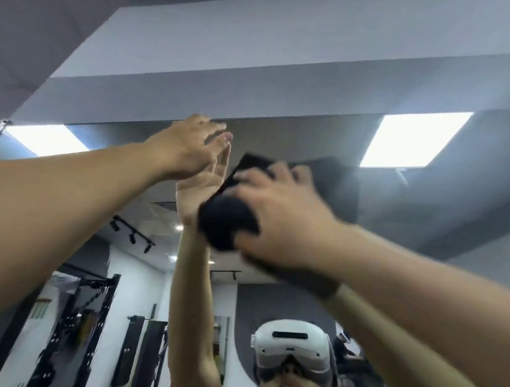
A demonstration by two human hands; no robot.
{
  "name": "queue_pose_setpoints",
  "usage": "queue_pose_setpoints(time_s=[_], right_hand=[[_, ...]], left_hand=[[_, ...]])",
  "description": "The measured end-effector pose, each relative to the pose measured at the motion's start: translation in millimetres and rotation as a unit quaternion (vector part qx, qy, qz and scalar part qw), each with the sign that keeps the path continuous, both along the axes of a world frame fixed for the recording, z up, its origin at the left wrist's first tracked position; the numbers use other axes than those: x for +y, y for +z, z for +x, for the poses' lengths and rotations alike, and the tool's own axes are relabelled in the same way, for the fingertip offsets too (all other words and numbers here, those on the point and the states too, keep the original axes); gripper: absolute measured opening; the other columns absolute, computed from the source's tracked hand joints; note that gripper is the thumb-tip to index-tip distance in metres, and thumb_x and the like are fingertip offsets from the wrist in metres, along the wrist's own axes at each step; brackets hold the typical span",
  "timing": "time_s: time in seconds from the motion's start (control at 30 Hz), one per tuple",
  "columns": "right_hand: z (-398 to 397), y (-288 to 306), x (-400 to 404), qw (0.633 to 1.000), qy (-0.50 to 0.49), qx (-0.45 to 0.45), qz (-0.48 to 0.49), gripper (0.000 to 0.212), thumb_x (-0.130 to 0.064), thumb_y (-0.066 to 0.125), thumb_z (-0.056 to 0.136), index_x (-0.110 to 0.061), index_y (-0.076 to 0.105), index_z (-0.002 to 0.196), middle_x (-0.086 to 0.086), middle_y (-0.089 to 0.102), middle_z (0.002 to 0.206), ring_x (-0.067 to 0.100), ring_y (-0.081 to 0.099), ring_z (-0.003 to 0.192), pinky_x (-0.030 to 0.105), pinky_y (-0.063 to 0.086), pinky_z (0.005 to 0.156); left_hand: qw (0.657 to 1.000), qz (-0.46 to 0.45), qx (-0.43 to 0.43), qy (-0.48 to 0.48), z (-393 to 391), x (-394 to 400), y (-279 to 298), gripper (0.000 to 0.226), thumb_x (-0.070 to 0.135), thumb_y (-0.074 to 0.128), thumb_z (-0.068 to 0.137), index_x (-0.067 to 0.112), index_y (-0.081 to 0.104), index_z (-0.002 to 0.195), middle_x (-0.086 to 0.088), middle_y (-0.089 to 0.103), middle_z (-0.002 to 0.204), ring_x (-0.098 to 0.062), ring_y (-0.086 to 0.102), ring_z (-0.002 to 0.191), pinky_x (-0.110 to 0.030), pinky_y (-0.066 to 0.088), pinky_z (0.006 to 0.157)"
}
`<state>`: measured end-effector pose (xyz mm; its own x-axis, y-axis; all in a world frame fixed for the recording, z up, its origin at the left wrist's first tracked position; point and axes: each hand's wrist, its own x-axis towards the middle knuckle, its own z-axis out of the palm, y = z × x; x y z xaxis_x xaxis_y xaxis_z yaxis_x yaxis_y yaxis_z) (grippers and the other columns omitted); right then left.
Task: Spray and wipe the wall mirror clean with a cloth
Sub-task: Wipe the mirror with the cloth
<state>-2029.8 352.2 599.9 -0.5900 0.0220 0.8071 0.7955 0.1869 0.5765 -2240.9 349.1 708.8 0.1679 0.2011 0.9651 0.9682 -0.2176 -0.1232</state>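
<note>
Overhead, the wall mirror (294, 142) reaches almost to the ceiling and reflects bright ceiling light panels (414, 139), track spotlights (132, 234), a dark metal rack (93, 318) and the person's white headset (292, 345). Both arms are raised. The left hand (188, 149) lies flat on the glass near the top edge, fingers straight, its grip wide and holding nothing. Just right of it, the right hand (279, 215), motion-blurred, presses a dark cloth (232, 210) to the mirror, fingers curled over it.

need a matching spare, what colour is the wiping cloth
Black, plain; the cloth shows best in the head view.
</note>
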Motion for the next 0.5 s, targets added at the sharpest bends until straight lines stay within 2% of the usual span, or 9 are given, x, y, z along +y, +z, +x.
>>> queue_pose_setpoints(time_s=[0.07,0.1,0.17,0.23,0.33,0.4,0.47,0.5], right_hand=[[-24,-56,9,0.997,0.016,-0.074,0.012,0.066,-0.066,0.061,0.073,-0.037,0.055,0.132,-0.006,0.050,0.143,0.035,0.047,0.121,0.057,0.035,0.100],[-35,-82,16,0.994,0.034,-0.104,0.026,0.056,-0.063,0.061,0.078,-0.038,0.057,0.128,-0.007,0.052,0.142,0.036,0.051,0.120,0.058,0.039,0.099],[-54,-125,30,0.987,0.049,-0.146,0.050,0.027,-0.049,0.046,0.100,-0.043,0.058,0.124,-0.010,0.052,0.141,0.032,0.057,0.118,0.053,0.049,0.096],[-65,-142,38,0.983,0.036,-0.173,0.055,0.032,-0.039,0.027,0.109,-0.046,0.051,0.128,-0.015,0.044,0.144,0.026,0.054,0.119,0.046,0.050,0.095],[-65,-122,28,0.979,0.027,-0.196,0.056,0.036,-0.045,0.029,0.103,-0.045,0.048,0.133,-0.013,0.038,0.149,0.026,0.050,0.124,0.046,0.049,0.095],[-65,-87,21,0.981,0.051,-0.189,0.019,0.048,-0.056,0.046,0.090,-0.042,0.050,0.137,-0.011,0.040,0.152,0.029,0.046,0.127,0.051,0.040,0.101],[-64,-39,15,0.992,0.038,-0.122,-0.008,0.064,-0.064,0.060,0.080,-0.042,0.049,0.139,-0.011,0.041,0.152,0.028,0.040,0.130,0.053,0.030,0.104],[-63,-13,13,0.997,0.026,-0.071,-0.004,0.066,-0.066,0.060,0.079,-0.043,0.049,0.140,-0.012,0.043,0.150,0.027,0.039,0.129,0.052,0.029,0.104]], left_hand=[[1.000,-0.030,0.002,0.000,-1,4,0,0.064,0.064,0.028,0.104,0.030,0.041,0.156,0.001,0.029,0.167,-0.021,0.023,0.156,-0.050,0.020,0.127],[0.999,-0.036,0.001,-0.002,0,5,-2,0.064,0.066,0.027,0.103,0.032,0.043,0.155,0.003,0.030,0.167,-0.022,0.025,0.156,-0.052,0.023,0.125],[0.999,-0.033,-0.003,-0.003,4,4,-4,0.065,0.069,0.026,0.102,0.034,0.043,0.154,0.004,0.032,0.165,-0.026,0.031,0.152,-0.057,0.030,0.121],[1.000,-0.027,-0.008,0.001,5,1,-5,0.067,0.073,0.024,0.100,0.036,0.045,0.152,0.003,0.036,0.162,-0.028,0.037,0.148,-0.059,0.036,0.116],[1.000,-0.024,0.001,0.018,2,0,-5,0.074,0.080,0.017,0.095,0.040,0.046,0.149,0.004,0.041,0.159,-0.029,0.041,0.145,-0.062,0.036,0.114],[0.999,-0.030,0.001,0.020,-1,-2,-4,0.076,0.086,0.012,0.091,0.043,0.052,0.140,0.003,0.045,0.153,-0.028,0.044,0.142,-0.062,0.035,0.114],[0.999,-0.023,0.014,0.021,-5,-4,-1,0.084,0.096,0.003,0.078,0.048,0.057,0.120,0.003,0.051,0.145,-0.028,0.046,0.138,-0.063,0.034,0.113],[0.999,-0.024,0.024,0.024,-8,-5,1,0.093,0.100,-0.003,0.069,0.048,0.058,0.117,0.002,0.052,0.143,-0.029,0.046,0.137,-0.064,0.034,0.113]])
